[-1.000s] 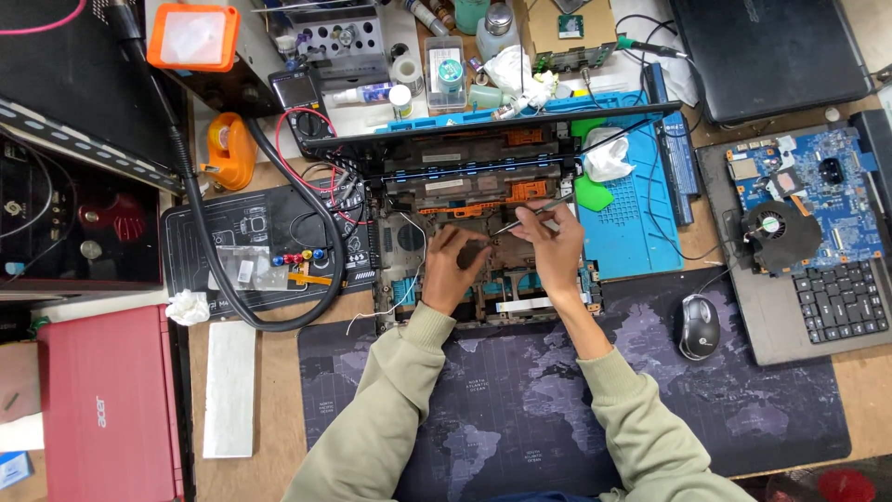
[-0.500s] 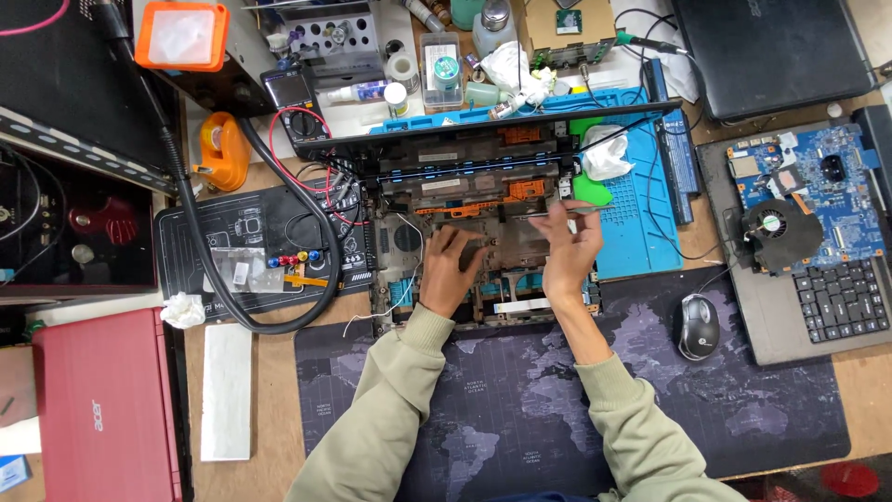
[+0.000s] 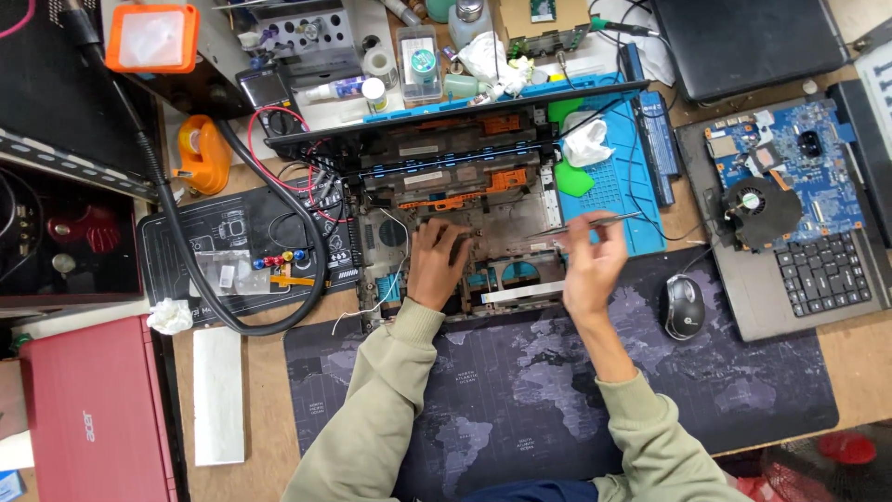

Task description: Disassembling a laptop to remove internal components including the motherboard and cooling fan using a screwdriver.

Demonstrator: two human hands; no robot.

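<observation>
An opened laptop chassis (image 3: 483, 204) lies at the middle of the bench, its inner frame bare. My left hand (image 3: 437, 260) rests flat inside it, fingers on the frame near the centre. My right hand (image 3: 590, 265) is raised at the chassis's right edge and pinches thin metal tweezers (image 3: 595, 223), which run level, with one end over the chassis and the other over the blue work mat (image 3: 618, 200). Both of my sleeves are pale green.
A dark map-print desk mat (image 3: 520, 381) lies under my arms. A mouse (image 3: 683, 307) and a stripped laptop base with a blue circuit board and fan (image 3: 780, 204) sit to the right. A red laptop (image 3: 88, 418), a black hose (image 3: 186, 260) and an orange tape dispenser (image 3: 200, 153) lie to the left.
My right hand has pulled out of the chassis to the right and lifted, carrying the tweezers with it. My left hand has stayed in the chassis.
</observation>
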